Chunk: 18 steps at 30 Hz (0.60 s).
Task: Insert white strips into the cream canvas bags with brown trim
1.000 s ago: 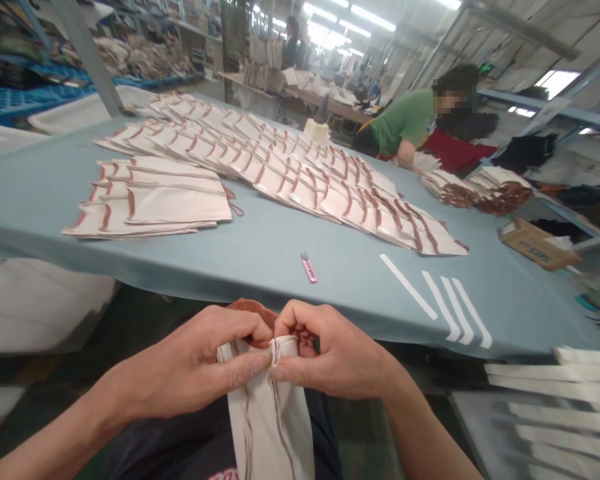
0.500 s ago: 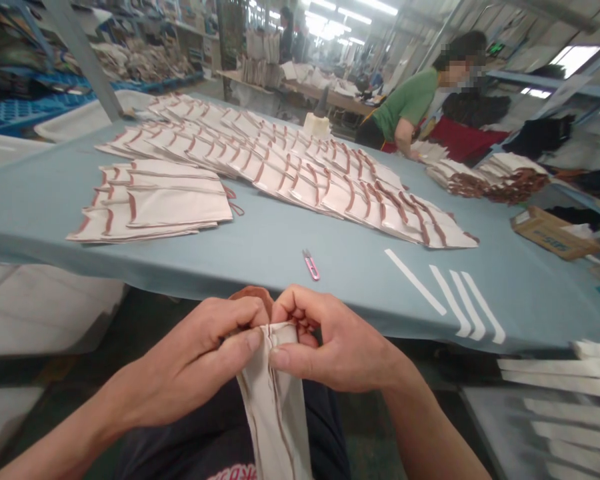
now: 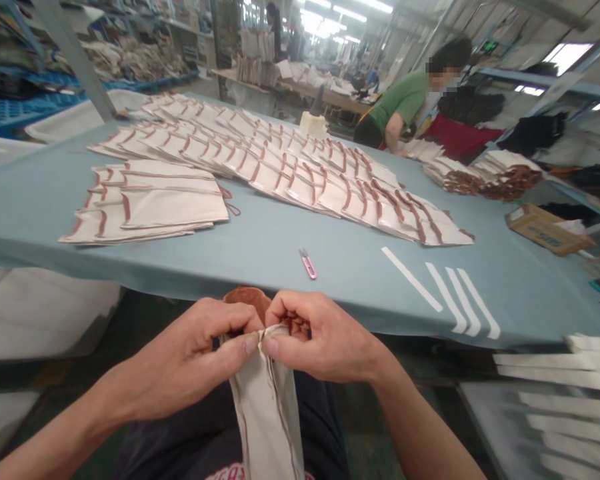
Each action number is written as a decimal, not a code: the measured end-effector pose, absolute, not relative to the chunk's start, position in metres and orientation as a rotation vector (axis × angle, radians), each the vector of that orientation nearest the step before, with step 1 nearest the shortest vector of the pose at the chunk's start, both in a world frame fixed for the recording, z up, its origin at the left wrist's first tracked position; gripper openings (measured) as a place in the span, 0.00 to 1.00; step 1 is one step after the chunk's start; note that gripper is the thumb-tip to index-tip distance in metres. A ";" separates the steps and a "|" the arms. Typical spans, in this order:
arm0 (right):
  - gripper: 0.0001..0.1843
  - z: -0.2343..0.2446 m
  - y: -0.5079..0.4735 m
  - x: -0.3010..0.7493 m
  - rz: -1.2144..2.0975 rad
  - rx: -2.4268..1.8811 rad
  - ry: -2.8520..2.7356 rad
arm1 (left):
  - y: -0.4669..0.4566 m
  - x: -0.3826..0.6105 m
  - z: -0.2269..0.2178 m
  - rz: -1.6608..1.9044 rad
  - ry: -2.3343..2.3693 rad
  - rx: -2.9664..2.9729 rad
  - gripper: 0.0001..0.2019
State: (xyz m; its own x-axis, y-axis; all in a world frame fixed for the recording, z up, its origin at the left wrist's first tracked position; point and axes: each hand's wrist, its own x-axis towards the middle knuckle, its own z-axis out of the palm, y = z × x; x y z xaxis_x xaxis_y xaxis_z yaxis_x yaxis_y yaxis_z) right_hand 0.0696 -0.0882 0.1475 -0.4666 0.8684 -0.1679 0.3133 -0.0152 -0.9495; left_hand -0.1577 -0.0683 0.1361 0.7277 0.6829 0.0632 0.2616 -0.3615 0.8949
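A cream cloth bag (image 3: 267, 413) with brown stitching hangs down over my lap, below the front edge of the blue-grey table (image 3: 280, 257). My left hand (image 3: 190, 360) and my right hand (image 3: 320, 340) both pinch its top edge, thumbs pressed together on the cloth. A brown strap (image 3: 247, 300) of the bag pokes up behind my fingers. A small pink thread snipper (image 3: 308, 264) lies on the table just beyond my hands.
Rows of flat cream bags with brown handles (image 3: 290, 173) cover the table, with a separate pile (image 3: 150, 203) at the left. White strips (image 3: 450, 297) lie at the right. A person in a green shirt (image 3: 405, 107) works at the far side. A cardboard box (image 3: 547, 230) sits at the right.
My hands have stayed on the bag's top edge, shifting slightly as the fingers work the cloth. The view has moved a little.
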 end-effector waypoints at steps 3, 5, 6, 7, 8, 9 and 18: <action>0.09 0.149 -0.090 0.068 1.440 -1.251 -1.825 | -0.068 -0.161 0.135 0.518 0.702 1.971 0.19; 0.08 0.149 -0.092 0.066 1.420 -1.264 -1.838 | -0.070 -0.163 0.135 0.527 0.690 1.993 0.20; 0.08 0.149 -0.093 0.064 1.421 -1.272 -1.839 | -0.071 -0.164 0.135 0.527 0.686 2.006 0.20; 0.08 0.149 -0.093 0.063 1.424 -1.284 -1.838 | -0.072 -0.165 0.135 0.527 0.684 2.019 0.20; 0.08 0.149 -0.094 0.062 1.422 -1.302 -1.836 | -0.074 -0.165 0.135 0.525 0.692 2.030 0.20; 0.08 0.150 -0.095 0.060 1.417 -1.318 -1.836 | -0.075 -0.166 0.135 0.525 0.697 2.038 0.20; 0.04 0.151 -0.096 0.054 1.427 -1.370 -1.856 | -0.078 -0.166 0.124 0.636 0.689 2.008 0.16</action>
